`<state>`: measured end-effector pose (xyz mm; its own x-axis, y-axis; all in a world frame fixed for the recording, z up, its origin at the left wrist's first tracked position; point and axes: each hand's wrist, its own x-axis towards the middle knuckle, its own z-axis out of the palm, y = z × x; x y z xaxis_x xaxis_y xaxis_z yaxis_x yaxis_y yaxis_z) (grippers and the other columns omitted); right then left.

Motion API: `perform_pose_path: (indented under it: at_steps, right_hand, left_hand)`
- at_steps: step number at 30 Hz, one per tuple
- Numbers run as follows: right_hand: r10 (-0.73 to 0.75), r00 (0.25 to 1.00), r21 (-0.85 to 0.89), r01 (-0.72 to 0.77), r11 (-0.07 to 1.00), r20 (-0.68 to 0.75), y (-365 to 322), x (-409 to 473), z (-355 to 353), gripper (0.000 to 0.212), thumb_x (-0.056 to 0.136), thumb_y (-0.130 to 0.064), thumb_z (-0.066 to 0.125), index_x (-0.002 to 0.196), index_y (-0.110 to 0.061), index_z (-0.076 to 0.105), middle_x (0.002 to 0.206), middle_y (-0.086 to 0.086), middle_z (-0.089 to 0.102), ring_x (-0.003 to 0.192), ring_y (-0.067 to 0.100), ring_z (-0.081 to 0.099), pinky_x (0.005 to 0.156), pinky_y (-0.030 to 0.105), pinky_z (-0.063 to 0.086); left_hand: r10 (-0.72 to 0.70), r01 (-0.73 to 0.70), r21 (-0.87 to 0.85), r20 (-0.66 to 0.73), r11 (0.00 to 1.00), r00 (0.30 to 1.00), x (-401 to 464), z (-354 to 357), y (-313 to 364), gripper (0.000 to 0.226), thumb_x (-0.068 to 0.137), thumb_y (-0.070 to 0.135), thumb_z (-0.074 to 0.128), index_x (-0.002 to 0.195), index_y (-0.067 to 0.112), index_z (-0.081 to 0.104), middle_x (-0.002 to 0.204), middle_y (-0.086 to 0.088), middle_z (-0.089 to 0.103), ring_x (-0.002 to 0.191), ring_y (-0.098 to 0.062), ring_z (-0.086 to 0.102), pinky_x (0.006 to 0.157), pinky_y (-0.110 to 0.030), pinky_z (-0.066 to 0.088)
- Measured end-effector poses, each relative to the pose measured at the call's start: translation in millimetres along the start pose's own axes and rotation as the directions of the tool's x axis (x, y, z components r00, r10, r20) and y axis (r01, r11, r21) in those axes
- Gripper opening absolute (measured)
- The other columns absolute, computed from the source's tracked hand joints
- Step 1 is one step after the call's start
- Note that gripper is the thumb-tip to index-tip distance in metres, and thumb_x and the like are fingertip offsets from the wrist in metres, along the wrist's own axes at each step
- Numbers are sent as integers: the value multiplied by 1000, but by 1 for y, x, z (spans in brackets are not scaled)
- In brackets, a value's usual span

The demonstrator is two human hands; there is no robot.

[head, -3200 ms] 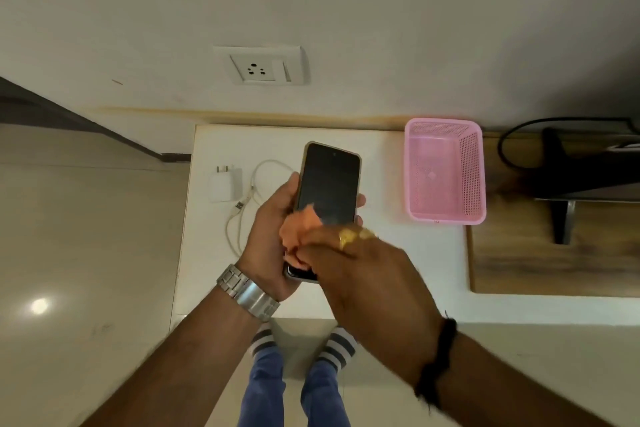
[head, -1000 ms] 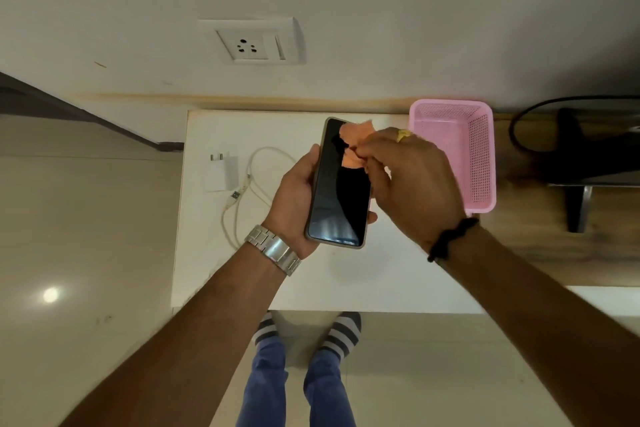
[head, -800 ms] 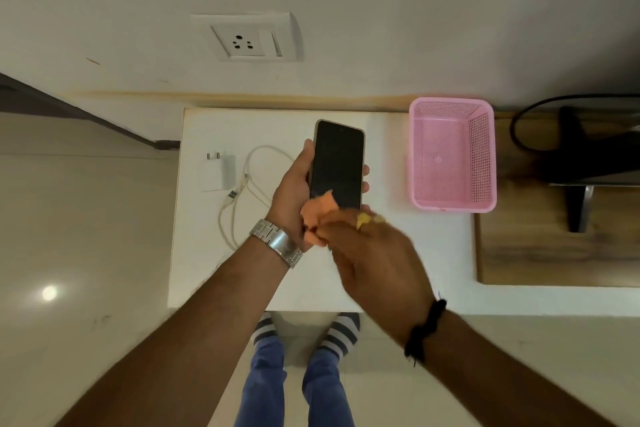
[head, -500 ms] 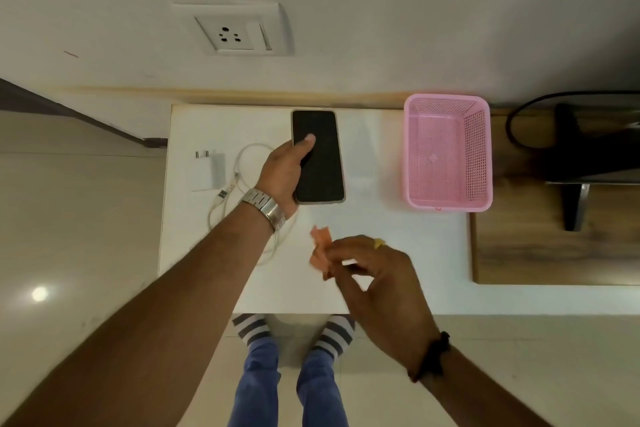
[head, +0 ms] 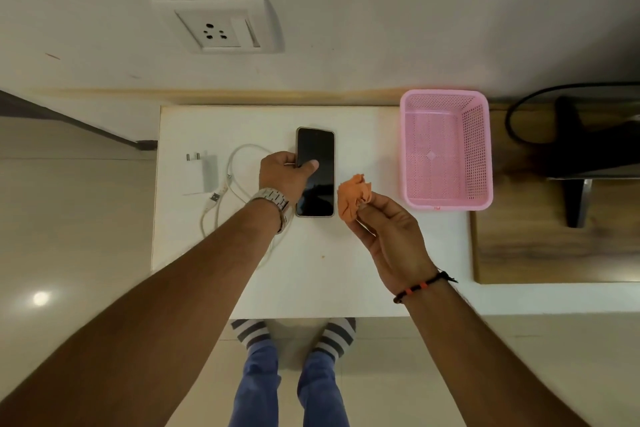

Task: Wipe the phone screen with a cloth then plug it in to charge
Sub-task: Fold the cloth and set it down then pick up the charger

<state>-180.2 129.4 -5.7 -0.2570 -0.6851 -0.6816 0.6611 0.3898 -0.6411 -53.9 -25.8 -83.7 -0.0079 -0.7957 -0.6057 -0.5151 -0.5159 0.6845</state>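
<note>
The black phone (head: pixel 317 149) lies flat, screen up, on the white table (head: pixel 311 274). My left hand (head: pixel 282 173) grips its left edge, thumb resting on the screen. Just right of the phone, my right hand (head: pixel 388 232) pinches a crumpled orange cloth (head: pixel 353 198) in its fingertips, at or just above the tabletop. A white charger adapter (head: pixel 202 172) lies at the table's left with its white cable (head: pixel 235 184) looped beside it, the USB end loose. A white wall socket (head: pixel 216 29) is on the wall behind the table.
A pink plastic basket (head: pixel 446 149) stands at the table's right end. Beyond it is a wooden surface (head: pixel 554 246) with a dark stand and a black cord. My feet in striped socks show below the table's front edge.
The wiping ended: my left hand laid the phone flat on the table and still holds it. My right hand carried the cloth off the screen to the phone's right side.
</note>
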Motion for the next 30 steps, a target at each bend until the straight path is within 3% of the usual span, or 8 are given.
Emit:
perform_pose_path:
  at_steps: [9,12,15,17,21,23,26,30]
  right_hand:
    - [96,991,173,-111,979,95,8,8,-12,36,102,0,46,138,-1,54,139,15,60,129,30,58,104,36,51]
    - [100,980,222,-137,965,170,7,8,-14,39,102,-2,47,140,-2,51,144,15,56,134,30,54,106,35,49]
    - [119,975,196,-156,968,186,5,5,-11,37,101,-7,51,138,-5,55,143,15,57,133,30,54,107,37,48]
    - [135,977,207,-168,964,163,4,4,-12,36,101,-13,50,135,-4,57,139,16,60,129,32,57,106,42,48]
    - [153,987,131,-159,979,58,-2,-2,-7,47,99,-39,53,129,-3,61,132,16,64,125,30,61,101,47,52]
    - [63,998,-42,-62,997,19,-1,-2,-3,31,97,-33,63,109,-5,67,120,12,70,117,27,66,94,40,56]
    - [22,995,16,-21,1000,-102,2,-3,-3,10,93,-15,69,84,-14,65,104,13,71,99,25,71,82,33,59]
    - [80,981,125,-59,990,-175,11,-9,-7,18,94,-4,65,111,-8,61,108,19,71,98,27,73,89,38,59]
  left_hand:
    - [280,-192,641,-38,743,959,-8,-16,19,45,79,57,80,79,14,69,72,1,67,68,-20,62,62,-30,50]
    - [335,-368,421,153,829,930,-30,-19,33,35,91,49,69,80,17,73,75,1,74,70,-21,71,66,-37,62]
    - [-20,64,-49,619,997,785,-55,-27,48,29,94,44,67,96,18,78,101,-10,80,96,-31,76,80,-50,65]
    - [-37,127,-65,742,990,669,-62,-33,50,28,95,31,72,108,6,76,113,-19,77,103,-34,75,86,-50,63]
    - [62,-59,-25,634,998,771,-66,-40,54,24,86,17,83,100,-1,74,97,-20,79,87,-29,79,71,-33,65]
    - [84,-90,-20,619,996,781,-64,-44,56,25,82,20,87,95,1,75,92,-18,80,83,-30,79,68,-33,64]
    - [82,-47,-76,568,996,819,-55,-50,62,21,81,19,87,93,5,75,91,-14,80,85,-31,79,68,-37,65]
    - [146,-105,-109,517,989,844,-47,-52,62,24,85,14,84,99,-2,73,90,-10,81,86,-28,79,65,-34,65]
